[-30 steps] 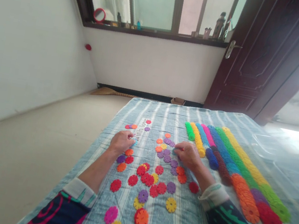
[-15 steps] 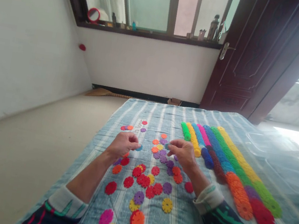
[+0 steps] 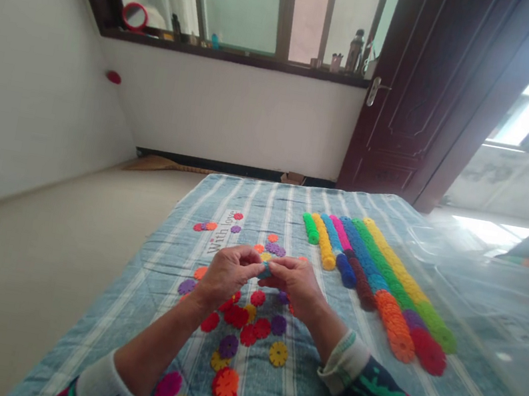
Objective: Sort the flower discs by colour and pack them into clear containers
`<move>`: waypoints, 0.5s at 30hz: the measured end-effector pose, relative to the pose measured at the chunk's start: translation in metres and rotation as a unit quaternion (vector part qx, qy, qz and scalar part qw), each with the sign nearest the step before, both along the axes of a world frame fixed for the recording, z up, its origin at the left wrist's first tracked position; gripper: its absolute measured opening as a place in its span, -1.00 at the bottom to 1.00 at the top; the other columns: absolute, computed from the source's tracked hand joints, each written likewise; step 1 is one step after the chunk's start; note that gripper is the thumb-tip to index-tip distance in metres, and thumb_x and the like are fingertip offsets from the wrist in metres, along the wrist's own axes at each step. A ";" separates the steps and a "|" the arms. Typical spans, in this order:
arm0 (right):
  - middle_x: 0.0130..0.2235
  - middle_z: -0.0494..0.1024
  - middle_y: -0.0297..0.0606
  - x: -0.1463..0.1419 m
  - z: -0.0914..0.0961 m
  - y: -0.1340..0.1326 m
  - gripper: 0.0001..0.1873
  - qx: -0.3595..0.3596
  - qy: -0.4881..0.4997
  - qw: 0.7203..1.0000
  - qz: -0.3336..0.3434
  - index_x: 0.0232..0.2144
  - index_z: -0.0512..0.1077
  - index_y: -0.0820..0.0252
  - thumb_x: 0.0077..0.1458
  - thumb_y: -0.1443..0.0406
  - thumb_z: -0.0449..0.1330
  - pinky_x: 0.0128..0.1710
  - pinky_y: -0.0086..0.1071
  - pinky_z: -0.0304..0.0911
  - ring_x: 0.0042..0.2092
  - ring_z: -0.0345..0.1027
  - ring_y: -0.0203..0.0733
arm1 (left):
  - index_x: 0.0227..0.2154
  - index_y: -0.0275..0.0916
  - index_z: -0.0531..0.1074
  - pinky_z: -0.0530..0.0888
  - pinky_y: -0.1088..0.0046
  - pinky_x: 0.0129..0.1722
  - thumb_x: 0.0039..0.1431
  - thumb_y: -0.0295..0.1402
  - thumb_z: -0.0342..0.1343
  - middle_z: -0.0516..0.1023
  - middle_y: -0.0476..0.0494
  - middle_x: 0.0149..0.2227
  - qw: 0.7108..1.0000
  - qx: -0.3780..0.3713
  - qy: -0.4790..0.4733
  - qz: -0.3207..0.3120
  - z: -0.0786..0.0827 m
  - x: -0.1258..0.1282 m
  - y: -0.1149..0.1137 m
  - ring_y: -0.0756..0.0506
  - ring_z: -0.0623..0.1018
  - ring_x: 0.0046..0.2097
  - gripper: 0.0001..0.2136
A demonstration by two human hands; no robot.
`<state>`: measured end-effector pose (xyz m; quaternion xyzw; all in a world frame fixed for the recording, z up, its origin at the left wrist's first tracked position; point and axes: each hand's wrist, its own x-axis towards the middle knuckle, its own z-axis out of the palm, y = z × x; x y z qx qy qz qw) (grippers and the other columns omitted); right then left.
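Observation:
My left hand (image 3: 230, 275) and my right hand (image 3: 294, 285) meet above the middle of the striped cloth, fingertips pinched together. Between them shows a bit of blue notched plastic disc (image 3: 264, 270); the fingers cover most of it, so I cannot see whether the discs each hand brought are joined. Below and around the hands lie scattered discs: several red ones (image 3: 237, 317), a purple one (image 3: 229, 346), a yellow one (image 3: 277, 354), an orange one (image 3: 226, 384) and a magenta one (image 3: 168, 389).
On the right, long rows of stacked discs lie side by side, among them a green and yellow row (image 3: 398, 264) and an orange stack (image 3: 395, 327). Beyond them stands a clear plastic container (image 3: 488, 283). The bed's striped cloth (image 3: 119, 336) drops off at the left.
Both hands, each pinching a blue disc before, have come together so their fingertips now meet. The view has turned slightly to the right.

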<state>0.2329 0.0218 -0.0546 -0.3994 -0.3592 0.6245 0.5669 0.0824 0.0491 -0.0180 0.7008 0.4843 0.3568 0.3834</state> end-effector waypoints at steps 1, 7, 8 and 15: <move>-0.48 0.58 -0.27 0.000 0.000 -0.001 -0.60 0.000 0.004 1.000 -0.003 -0.47 0.55 0.27 -0.36 0.11 0.45 -0.32 -0.29 0.41 -0.47 0.48 -0.21 | -0.55 -0.25 0.45 0.33 0.53 -0.52 -0.14 -0.22 0.18 0.43 0.03 -0.58 1.000 0.004 0.007 0.005 0.001 0.000 -0.001 0.02 0.38 -0.51 -0.82; -0.50 0.55 -0.37 0.000 0.009 -0.008 -0.76 0.038 -0.010 0.999 -0.004 -0.56 0.54 0.06 -0.33 0.12 0.43 -0.26 -0.19 0.41 -0.45 0.46 -0.18 | -0.55 -0.23 0.43 0.30 0.54 -0.56 -0.18 -0.18 0.21 0.43 0.05 -0.58 1.000 -0.026 -0.001 -0.003 0.009 0.003 -0.003 0.03 0.37 -0.53 -0.78; -0.49 0.55 -0.38 0.001 0.011 -0.009 -0.83 0.054 -0.027 0.998 -0.003 -0.58 0.54 0.01 -0.27 0.13 0.41 -0.26 -0.19 0.40 -0.45 0.45 -0.18 | -0.54 -0.23 0.43 0.31 0.54 -0.57 -0.20 -0.18 0.23 0.43 0.04 -0.58 0.999 -0.036 -0.010 -0.004 0.011 0.004 -0.003 0.03 0.37 -0.54 -0.77; -0.50 0.50 -0.32 0.016 0.021 -0.025 -0.80 0.127 -0.187 0.974 -0.029 -0.56 0.54 -0.09 0.02 0.18 0.16 -0.41 -0.24 0.31 -0.44 0.41 -0.15 | -0.41 -0.26 0.52 0.40 0.46 -0.53 -0.27 -0.14 0.30 0.55 -0.08 -0.50 0.991 -0.107 -0.068 -0.032 0.009 0.023 -0.006 -0.03 0.48 -0.51 -0.65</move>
